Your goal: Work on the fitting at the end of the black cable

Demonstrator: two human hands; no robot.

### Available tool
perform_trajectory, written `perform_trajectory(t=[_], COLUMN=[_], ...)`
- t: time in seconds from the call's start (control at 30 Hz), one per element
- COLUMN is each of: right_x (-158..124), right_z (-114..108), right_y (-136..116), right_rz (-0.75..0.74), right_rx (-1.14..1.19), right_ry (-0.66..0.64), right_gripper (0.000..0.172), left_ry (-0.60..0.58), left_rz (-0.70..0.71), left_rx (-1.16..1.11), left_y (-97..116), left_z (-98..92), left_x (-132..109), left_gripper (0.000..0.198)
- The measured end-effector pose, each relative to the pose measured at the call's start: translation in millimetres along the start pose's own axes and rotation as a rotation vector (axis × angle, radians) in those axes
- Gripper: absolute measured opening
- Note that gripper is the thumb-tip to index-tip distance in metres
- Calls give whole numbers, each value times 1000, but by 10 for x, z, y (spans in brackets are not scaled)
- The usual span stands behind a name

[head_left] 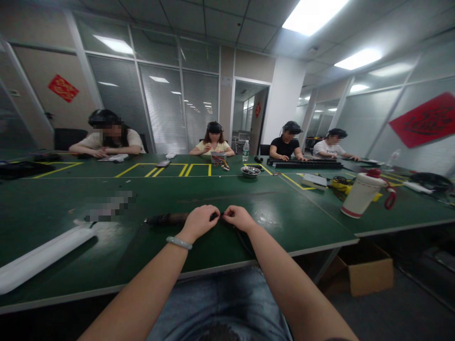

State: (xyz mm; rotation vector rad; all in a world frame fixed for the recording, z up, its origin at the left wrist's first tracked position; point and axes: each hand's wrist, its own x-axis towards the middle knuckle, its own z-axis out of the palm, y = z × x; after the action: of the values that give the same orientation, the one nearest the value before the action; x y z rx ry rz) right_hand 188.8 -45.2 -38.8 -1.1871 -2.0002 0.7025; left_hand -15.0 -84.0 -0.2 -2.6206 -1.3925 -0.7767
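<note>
A dark electric screwdriver (pixel 170 219) lies on the green table in front of me, its thin metal tip pointing left. My left hand (pixel 202 221) is closed round its rear end, with a black piece showing between thumb and fingers. Close by on the right, my right hand (pixel 240 218) pinches a small black end of the cable at the screwdriver's tail. A dark cable (pixel 245 244) curves from under the right hand toward the table's near edge. The fingertips of both hands almost meet, so the exact joint between them is partly hidden.
A long white object (pixel 46 258) lies at left. Farther back stand a metal bowl (pixel 250 172), a water bottle (pixel 245 150) and a white tumbler (pixel 362 194) with a red lid. Several people sit across the table (pixel 298 222). A cardboard box (pixel 371 274) is below at right.
</note>
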Motion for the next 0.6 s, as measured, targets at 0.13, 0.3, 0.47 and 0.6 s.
perform_trajectory(t=[0.13,0.3,0.47,0.6], right_x=[4,-2,-7,-13], right_z=[4,4,-6,-14], right_y=[13,9,-23,-38], right_rz=[0,-10,2,-1], right_rx=[5,18,18,19], right_ry=[2,4,-3,-4], right_gripper=[13,13,13,13], left_ry=[-4,0,17,19], left_rz=[1,11,-6,1], left_rx=[-11,-11,7,8], left_y=[-6,-14,-2,3], left_z=[3,7,-1,-1], left_x=[2,6,-9,-11], left_gripper=[14,13,14,12])
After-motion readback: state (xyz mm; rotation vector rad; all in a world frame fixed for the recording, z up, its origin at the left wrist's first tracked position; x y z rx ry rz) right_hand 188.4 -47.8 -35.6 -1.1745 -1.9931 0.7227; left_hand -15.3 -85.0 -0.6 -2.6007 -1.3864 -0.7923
